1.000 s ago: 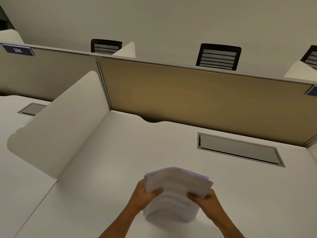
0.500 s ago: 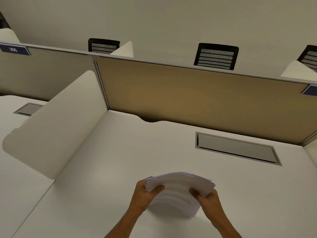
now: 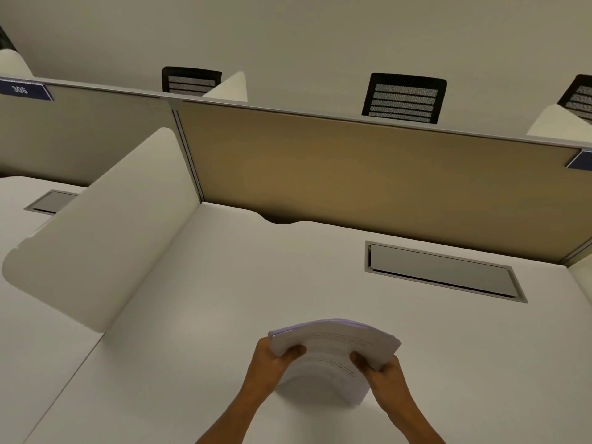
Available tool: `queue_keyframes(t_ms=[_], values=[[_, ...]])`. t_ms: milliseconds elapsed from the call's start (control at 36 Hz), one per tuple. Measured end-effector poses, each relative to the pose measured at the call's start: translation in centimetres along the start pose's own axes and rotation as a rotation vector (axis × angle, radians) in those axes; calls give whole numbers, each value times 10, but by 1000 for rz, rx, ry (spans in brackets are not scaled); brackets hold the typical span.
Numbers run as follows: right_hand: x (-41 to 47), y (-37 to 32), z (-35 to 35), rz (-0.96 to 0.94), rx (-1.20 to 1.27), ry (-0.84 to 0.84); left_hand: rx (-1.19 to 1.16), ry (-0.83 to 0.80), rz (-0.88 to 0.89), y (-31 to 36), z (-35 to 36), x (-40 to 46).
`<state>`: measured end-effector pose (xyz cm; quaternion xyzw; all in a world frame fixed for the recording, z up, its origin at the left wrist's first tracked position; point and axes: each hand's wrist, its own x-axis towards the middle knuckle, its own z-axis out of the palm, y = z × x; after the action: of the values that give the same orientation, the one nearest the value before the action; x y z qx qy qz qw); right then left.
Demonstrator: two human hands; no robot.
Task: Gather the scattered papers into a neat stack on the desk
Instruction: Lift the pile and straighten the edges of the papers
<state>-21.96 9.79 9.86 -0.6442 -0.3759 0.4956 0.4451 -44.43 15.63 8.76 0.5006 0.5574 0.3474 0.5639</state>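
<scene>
A: Left hand (image 3: pixel 272 363) and right hand (image 3: pixel 382 374) each clamp a side of the thick stack of white printed papers (image 3: pixel 330 357), thumbs on top.

B: The stack stands on its lower edge on the white desk (image 3: pixel 224 315), bowed toward us.

A: Behind it, a grey rectangular cable hatch (image 3: pixel 442 270) and the tan fabric partition (image 3: pixel 368 174).

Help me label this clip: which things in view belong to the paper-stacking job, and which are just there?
In the job: paper stack, left hand, right hand, desk.

Just there: grey cable hatch, tan partition, white side divider, mesh chair.
</scene>
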Motion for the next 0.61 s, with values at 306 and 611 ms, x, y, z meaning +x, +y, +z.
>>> queue_keyframes(t_ms=[306, 611], values=[[0, 11, 1, 53, -36, 39, -39, 67, -46, -9, 6, -5], [11, -6, -7, 60, -403, -10, -127, 102, -39, 8, -8, 5]])
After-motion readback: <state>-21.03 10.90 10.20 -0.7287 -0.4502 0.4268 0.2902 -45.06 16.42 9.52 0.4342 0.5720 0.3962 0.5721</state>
